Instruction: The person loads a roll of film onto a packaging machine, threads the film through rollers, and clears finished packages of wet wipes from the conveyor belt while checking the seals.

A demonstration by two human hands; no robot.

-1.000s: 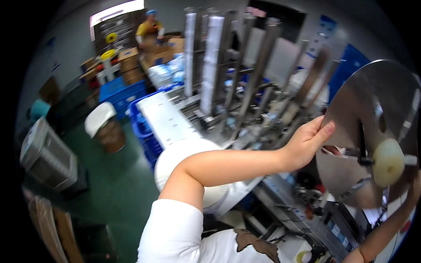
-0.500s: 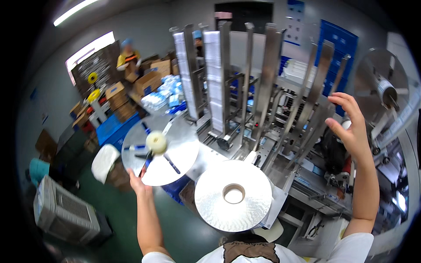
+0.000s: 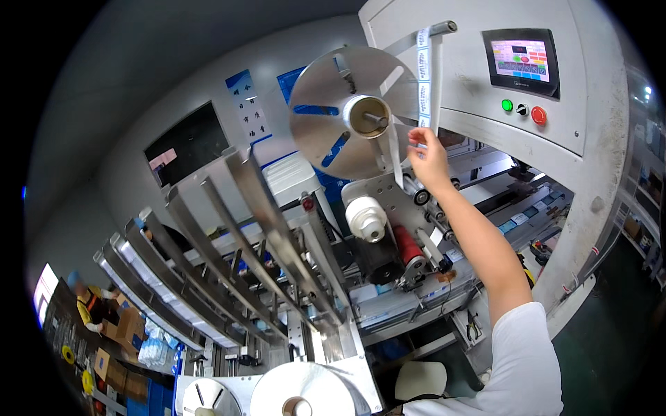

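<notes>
One hand is in view, the right hand, with fingers curled at the lower visible end of the printed strip, which hangs near upright from the roller, right of the metal disc; contact is unclear, the left hand unseen.

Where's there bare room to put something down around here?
The pale, rounded seat-like surface between the metal table and the white sleeve looks bare; so does the narrow table strip right of the large white roll. It's crowded among the upright metal posts and around the rollers below the right hand.
</notes>
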